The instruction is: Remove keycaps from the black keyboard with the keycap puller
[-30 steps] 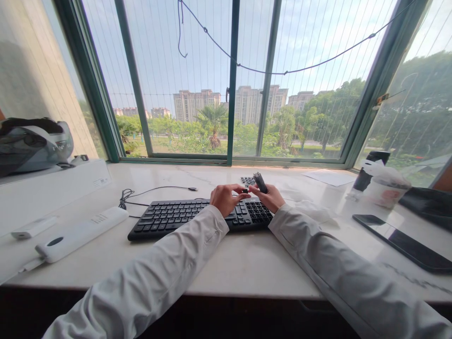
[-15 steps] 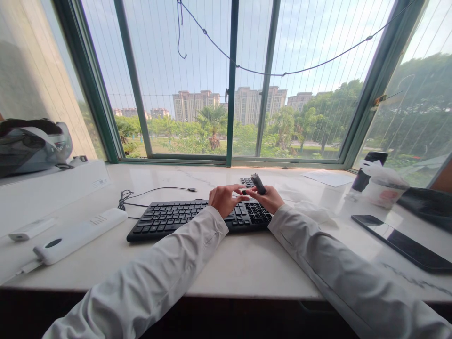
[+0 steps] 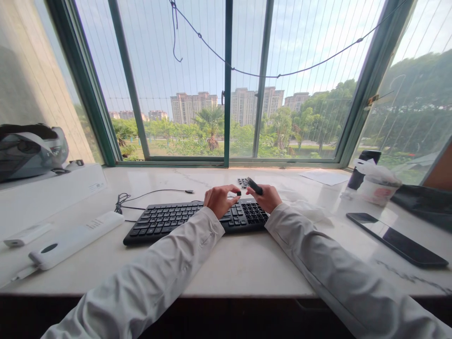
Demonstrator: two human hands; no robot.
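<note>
White plastic, oblong and rounded, a device lies left of the long black keyboard, whose main block looks full. Near the keyboard's rear edge, the left hand pinches a small black square keycap between thumb and finger. Behind the keyboard sit loose dark keycaps. At the keyboard's right end, the number pad shows open square sockets; seemingly it is stripped, its caps not yet back. Above that end, the right hand grasps a dark stick-shaped tool.

Black piece in left hand (keyboard below)
</note>
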